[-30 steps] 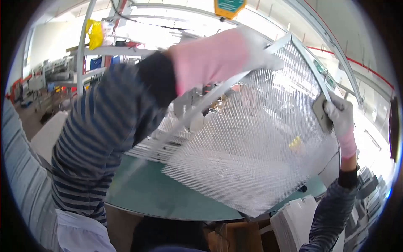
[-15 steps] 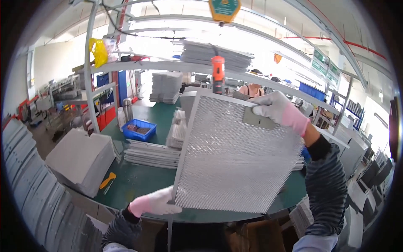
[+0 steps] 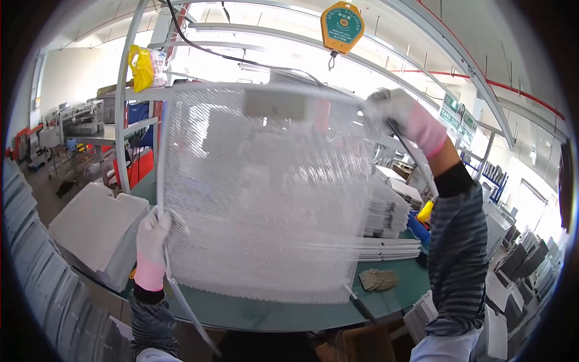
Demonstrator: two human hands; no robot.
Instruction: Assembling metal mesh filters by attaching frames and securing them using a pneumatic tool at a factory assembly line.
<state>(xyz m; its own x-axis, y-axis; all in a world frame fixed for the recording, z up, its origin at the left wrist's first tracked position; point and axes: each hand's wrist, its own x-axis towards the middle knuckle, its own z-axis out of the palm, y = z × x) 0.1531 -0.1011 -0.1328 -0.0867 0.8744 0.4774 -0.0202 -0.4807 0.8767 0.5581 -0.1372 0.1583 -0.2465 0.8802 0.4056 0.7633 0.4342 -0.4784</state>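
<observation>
A factory floor: stacked mesh panels, spring balancer overhead.

Green-topped worktable, seen mostly thru the held mesh, so the middle is blurry. On it, right side: long flat stack of metal mesh filter panels, taller stacks behind it, a blue parts bin further right. Near the front edge: small pile of flat brownish-grey tabs, a dark-handled tool just beside. Left end: thick stack of grey mesh panels, w/ sth yellow at its base; can't tell what.
</observation>
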